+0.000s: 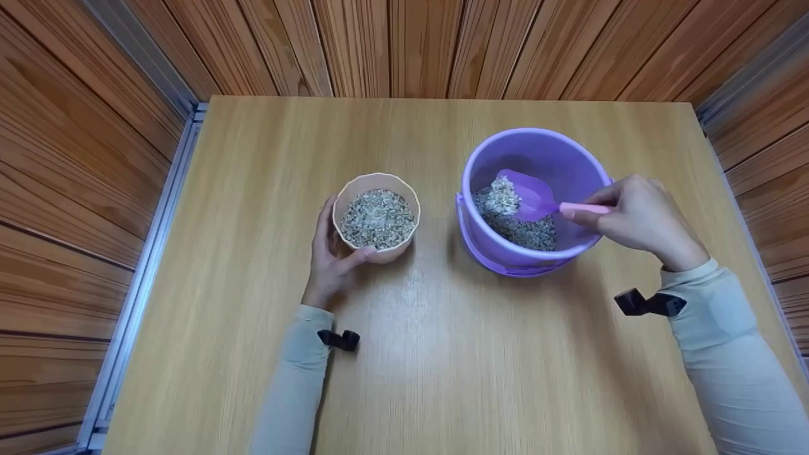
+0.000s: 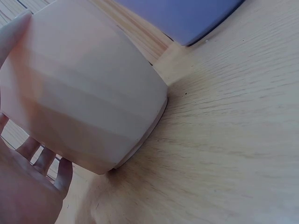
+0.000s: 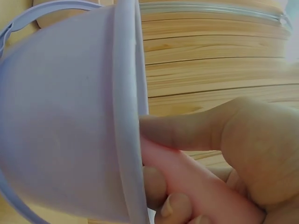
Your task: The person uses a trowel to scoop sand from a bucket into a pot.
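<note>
My left hand [image 1: 331,256] curls round the side of a pale peach faceted pot [image 2: 88,88], thumb near its rim. Grey-white gravel [image 1: 378,218] fills much of this pot, which stands on the table. My right hand [image 1: 644,218] grips the pink handle [image 3: 191,182] of a small shovel with a purple scoop [image 1: 537,194]. That scoop is inside the purple bucket [image 1: 477,234] and carries a small heap of pale gravel [image 1: 504,197]. More gravel [image 1: 531,235] lies in the bottom of the bucket. In the right wrist view the bucket wall hides the scoop.
Both containers stand on a light wooden table [image 1: 265,189], the bucket to the right of the pot. The bucket's handle [image 1: 477,253] hangs down along its near side. Wood-plank walls [image 1: 417,50] enclose the back and sides, with a metal rail [image 1: 152,253] at the left.
</note>
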{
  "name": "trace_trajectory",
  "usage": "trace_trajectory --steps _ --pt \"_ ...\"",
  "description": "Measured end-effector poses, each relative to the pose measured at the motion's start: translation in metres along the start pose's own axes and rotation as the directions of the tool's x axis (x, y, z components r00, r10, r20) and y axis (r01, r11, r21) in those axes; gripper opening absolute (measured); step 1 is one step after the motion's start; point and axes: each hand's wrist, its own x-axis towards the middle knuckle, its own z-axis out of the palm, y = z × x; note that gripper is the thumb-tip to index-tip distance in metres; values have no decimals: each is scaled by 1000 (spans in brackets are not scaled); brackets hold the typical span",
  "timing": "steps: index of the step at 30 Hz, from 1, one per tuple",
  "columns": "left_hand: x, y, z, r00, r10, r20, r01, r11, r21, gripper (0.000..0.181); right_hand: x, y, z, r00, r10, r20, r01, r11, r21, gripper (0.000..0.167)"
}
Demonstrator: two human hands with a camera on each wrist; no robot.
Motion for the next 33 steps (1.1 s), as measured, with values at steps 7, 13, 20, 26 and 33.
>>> trace_trajectory --steps 7,13,20,26,33 --pt "-1 -1 0 1000 -3 -7 3 1000 5 104 -5 7 -6 1000 26 5 -26 998 62 52" --pt "-1 0 0 1000 -10 -6 10 1000 5 104 -6 12 -10 998 52 22 -55 984 170 47" --pt "-1 0 0 1000 0 -1 0 1000 -18 105 -5 14 -10 999 27 -17 -22 965 262 39" --pt "-1 0 0 1000 5 -3 -5 1000 -12 105 -6 15 -11 998 19 -65 1 955 296 36" --pt "0 -2 0 1000 24 7 -24 1000 -12 104 -6 14 -13 997 12 -80 13 953 302 33"
